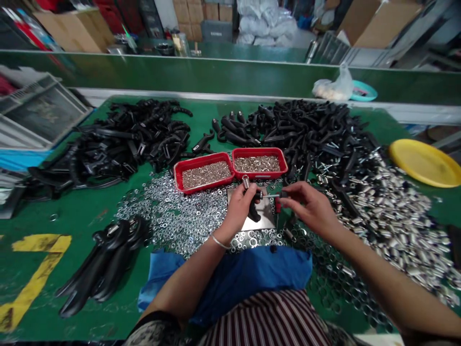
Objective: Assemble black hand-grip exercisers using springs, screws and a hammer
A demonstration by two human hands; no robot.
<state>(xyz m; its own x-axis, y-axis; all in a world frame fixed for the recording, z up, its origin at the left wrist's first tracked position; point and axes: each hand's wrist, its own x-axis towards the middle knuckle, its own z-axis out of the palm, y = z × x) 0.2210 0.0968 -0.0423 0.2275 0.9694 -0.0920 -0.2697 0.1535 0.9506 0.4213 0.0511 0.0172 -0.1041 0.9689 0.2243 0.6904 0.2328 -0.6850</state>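
Note:
My left hand is closed around a small black curved plastic part, and a coil spring sticks up at its thumb and fingertips. Between the fingers of my right hand is a black knob. A thin metal rod spans from this knob to the black part; whether its end sits inside that part I cannot tell. Below both hands lies a metal plate. Close to the right fingertips there is a small red piece, partly hidden.
Two red trays of small metal pieces stand beyond my hands. Loose metal rings spread leftward, springs rightward. Piles of black handles lie behind. Finished-looking black tools rest front left; a yellow plate sits far right.

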